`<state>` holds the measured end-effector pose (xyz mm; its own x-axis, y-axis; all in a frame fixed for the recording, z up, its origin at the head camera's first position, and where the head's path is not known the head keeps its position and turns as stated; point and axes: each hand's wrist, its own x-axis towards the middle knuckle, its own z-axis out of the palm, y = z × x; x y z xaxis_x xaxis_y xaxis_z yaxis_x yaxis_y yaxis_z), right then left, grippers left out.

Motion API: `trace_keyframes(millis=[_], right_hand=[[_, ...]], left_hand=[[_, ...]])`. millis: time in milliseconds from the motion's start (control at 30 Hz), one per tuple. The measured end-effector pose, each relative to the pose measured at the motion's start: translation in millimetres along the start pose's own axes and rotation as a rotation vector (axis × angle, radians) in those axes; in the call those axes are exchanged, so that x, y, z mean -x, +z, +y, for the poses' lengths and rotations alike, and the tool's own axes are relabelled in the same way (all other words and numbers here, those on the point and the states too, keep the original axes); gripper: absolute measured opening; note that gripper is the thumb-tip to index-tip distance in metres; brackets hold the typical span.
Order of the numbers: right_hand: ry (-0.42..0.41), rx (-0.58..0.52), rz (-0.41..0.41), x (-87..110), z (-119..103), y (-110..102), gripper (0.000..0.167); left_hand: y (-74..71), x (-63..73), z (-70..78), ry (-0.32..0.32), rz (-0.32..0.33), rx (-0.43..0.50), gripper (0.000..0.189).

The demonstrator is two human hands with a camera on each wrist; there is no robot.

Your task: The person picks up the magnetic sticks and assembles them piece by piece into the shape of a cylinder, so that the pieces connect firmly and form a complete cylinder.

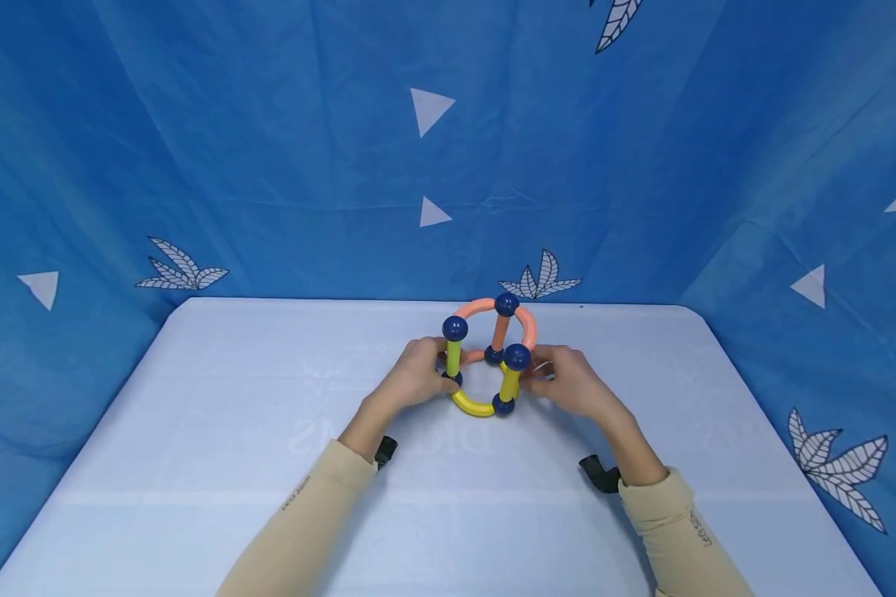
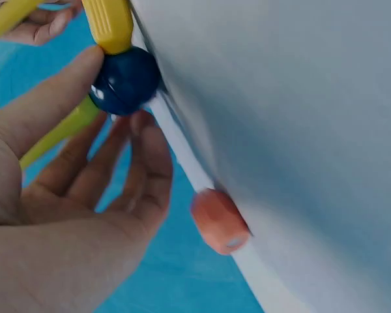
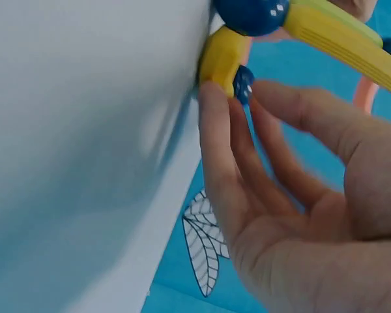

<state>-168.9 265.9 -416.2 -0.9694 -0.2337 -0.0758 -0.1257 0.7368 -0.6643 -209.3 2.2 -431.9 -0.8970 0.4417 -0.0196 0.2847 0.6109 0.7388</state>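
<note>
A magnetic ball-and-rod frame stands on the table, with blue balls joined by straight and curved rods. My left hand [image 1: 418, 373] pinches the lower left blue ball [image 2: 126, 80], its thumb on one side and fingers on the other. From that ball rise a lime straight rod [image 1: 454, 358] and a yellow curved rod [image 2: 109, 26]. An orange curved rod [image 2: 220, 222] shows a free end, apart from the ball. On the opposite side, my right hand [image 1: 571, 380] holds the lower yellow curved rod [image 3: 221, 60] between thumb and fingers. Orange curved rods [image 1: 528, 326] link the upper balls.
The white table [image 1: 231, 398] extends around the frame. Behind it and along both sides hangs a blue cloth [image 1: 306, 166] with leaf and triangle prints. Black wrist-mounted pieces [image 1: 600, 474] sit beside both forearms, near the tabletop.
</note>
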Motion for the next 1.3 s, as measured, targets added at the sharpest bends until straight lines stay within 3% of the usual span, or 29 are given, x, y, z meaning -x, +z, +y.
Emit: trace_keyframes(millis=[167,267,400,500,600,833,1000,1167,1300], right_hand=[[0.043,-0.018,0.081,-1.9,0,3,0.046],[-0.007,-0.035,0.084,-4.0,3,6,0.05],[-0.1,-0.082,0.062,-7.5,8,11,0.039],[-0.148,-0.086,0.085,-8.6,10,14,0.028],[-0.182,-0.058,0.119,-8.7,12,14,0.019],[-0.133,-0.032,0.139,-6.5,11,13,0.02],[-0.139,-0.035,0.122,-5.9,11,15,0.025],[-0.133,-0.006,0.105,-6.1,9,16,0.029],[-0.139,0.001,0.096,-6.5,9,17,0.032]], left_hand=[[-5.6,-2.5,-6.8,0.034,-0.075,0.077,0.032],[-7.4,-3.5,-8.9,0.071,-0.117,0.096,0.032],[-7.0,-4.7,-9.6,0.129,-0.15,0.098,0.036],[-4.9,-5.6,-7.3,0.147,-0.132,0.106,0.037],[-2.0,-6.6,-3.9,0.132,-0.056,0.087,0.037],[0.4,-6.2,-0.2,0.057,0.126,-0.031,0.033],[-17.0,-2.1,-7.0,-0.042,0.232,-0.175,0.026],[-38.2,4.2,-18.6,-0.194,0.189,-0.277,0.021],[-35.3,4.9,-23.0,-0.237,0.159,-0.299,0.016]])
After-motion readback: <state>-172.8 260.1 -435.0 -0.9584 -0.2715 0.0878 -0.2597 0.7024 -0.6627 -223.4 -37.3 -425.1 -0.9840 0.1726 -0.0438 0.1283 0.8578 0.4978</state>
